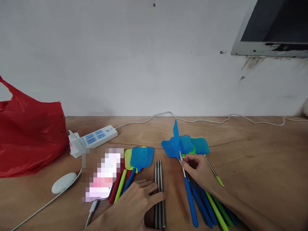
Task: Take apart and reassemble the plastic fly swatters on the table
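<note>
My right hand [197,169] pinches the thin metal shaft of a blue fly swatter [190,200]. Its blue head stands edge-on, and its handle points toward me. Under and beside it lies a pile of fly swatters with blue heads and a teal head [201,145]; their blue and green handles run forward, partly behind my right forearm. Several silver metal rods [158,175] lie side by side in the middle. My left hand [141,200] rests over these rods, fingers apart. Left of it are more swatters, with a blue head [142,156] on top and red, yellow-green and blue handles.
A phone [106,173], its screen blurred out, lies on the wooden table [260,160] at left. Near it are a white mouse-shaped object [64,183], a power strip [99,136] and a red plastic bag [31,138]. A white cable [204,120] runs along the wall.
</note>
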The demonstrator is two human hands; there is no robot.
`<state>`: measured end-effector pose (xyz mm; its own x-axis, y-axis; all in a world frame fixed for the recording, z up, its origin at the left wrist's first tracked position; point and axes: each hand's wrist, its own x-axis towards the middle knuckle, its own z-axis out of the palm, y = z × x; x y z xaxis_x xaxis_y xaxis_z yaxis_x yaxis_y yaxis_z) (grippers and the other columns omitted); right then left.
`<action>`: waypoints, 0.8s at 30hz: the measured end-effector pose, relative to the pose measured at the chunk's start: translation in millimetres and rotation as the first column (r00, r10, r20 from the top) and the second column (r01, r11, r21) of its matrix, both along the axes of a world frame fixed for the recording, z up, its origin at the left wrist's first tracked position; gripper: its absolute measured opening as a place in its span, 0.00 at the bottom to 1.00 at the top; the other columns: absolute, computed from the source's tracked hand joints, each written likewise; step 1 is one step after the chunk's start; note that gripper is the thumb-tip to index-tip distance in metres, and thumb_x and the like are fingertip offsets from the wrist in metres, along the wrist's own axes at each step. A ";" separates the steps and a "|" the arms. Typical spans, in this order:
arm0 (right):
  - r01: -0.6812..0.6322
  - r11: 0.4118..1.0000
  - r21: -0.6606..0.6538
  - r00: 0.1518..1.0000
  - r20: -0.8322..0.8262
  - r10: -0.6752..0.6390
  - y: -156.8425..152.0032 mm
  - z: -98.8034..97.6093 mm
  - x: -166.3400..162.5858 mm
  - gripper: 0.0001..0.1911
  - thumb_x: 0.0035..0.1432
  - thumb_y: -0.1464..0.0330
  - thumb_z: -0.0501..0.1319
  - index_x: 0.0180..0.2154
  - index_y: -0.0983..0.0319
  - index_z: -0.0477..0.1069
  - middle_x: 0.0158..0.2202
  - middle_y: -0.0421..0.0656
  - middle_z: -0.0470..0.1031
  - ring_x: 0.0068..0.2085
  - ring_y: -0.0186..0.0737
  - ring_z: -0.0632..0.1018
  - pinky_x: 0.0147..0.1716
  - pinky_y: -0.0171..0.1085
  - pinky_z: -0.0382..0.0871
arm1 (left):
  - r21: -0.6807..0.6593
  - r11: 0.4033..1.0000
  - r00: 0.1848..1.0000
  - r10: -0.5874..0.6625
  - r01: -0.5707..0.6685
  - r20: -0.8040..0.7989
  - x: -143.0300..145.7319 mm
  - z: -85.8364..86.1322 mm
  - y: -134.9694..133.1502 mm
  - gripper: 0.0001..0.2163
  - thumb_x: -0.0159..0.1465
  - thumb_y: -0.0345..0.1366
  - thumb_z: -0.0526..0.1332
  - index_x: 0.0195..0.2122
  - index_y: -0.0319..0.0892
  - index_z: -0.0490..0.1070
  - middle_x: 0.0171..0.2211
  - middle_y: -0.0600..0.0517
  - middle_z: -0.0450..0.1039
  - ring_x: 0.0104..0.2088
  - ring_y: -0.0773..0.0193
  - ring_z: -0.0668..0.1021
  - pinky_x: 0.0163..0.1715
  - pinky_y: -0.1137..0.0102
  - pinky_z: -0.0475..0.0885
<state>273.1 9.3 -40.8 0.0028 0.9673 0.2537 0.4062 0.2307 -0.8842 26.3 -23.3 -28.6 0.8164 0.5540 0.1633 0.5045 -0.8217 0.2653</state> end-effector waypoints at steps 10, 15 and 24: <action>-0.186 0.949 -0.253 0.854 -0.520 0.029 -0.2 4.9 1.4 0.21 0.54 0.53 0.66 0.20 0.61 0.69 0.14 0.34 0.63 0.14 0.27 0.58 0.13 0.30 0.45 | -0.074 0.996 0.999 0.042 -0.044 -0.032 3.6 -0.8 -0.4 0.25 0.57 0.60 0.65 0.47 0.46 0.74 0.41 0.47 0.76 0.38 0.53 0.80 0.40 0.62 0.75; -0.183 0.947 -0.263 0.803 -0.596 -0.011 -0.7 5.1 -5.0 0.19 0.51 0.53 0.69 0.22 0.62 0.72 0.15 0.35 0.67 0.14 0.28 0.61 0.11 0.29 0.47 | -0.107 0.993 0.998 0.047 -0.050 -0.031 5.0 -2.9 1.3 0.26 0.57 0.59 0.65 0.48 0.45 0.74 0.42 0.46 0.76 0.39 0.49 0.79 0.40 0.59 0.76; -0.240 0.917 -0.319 0.729 -0.683 -0.047 -2.1 6.4 -8.0 0.19 0.49 0.54 0.71 0.29 0.64 0.74 0.20 0.38 0.74 0.15 0.28 0.68 0.11 0.26 0.58 | -0.132 0.990 0.997 0.048 -0.040 0.057 0.7 -2.8 1.2 0.29 0.59 0.62 0.61 0.52 0.46 0.70 0.45 0.45 0.75 0.42 0.48 0.78 0.44 0.56 0.73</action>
<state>265.0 7.3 -34.4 -0.0672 0.9874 -0.1435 -0.3258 -0.1576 -0.9322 27.0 -22.0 -31.4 0.7817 0.6089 0.1347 0.5194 -0.7553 0.3997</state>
